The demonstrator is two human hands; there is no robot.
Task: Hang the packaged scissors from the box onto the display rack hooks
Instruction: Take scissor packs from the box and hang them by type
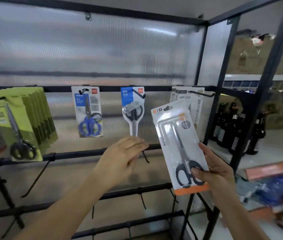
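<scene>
Below the top rail, right hand grips packaged scissors, left hand beside.

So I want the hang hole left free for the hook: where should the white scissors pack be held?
Hold the white scissors pack at its lower end near the orange strip, from the right edge, as the right hand does. The hang slot sits at the top, so a low grip leaves it clear.

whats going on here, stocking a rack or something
A person is hanging packaged scissors on a display rack. The right hand grips a white and orange pack of scissors by its lower end, not yet on a hook. The left hand reaches with relaxed fingers toward an empty hook on the lower bar. Other packs already hang above.
</scene>
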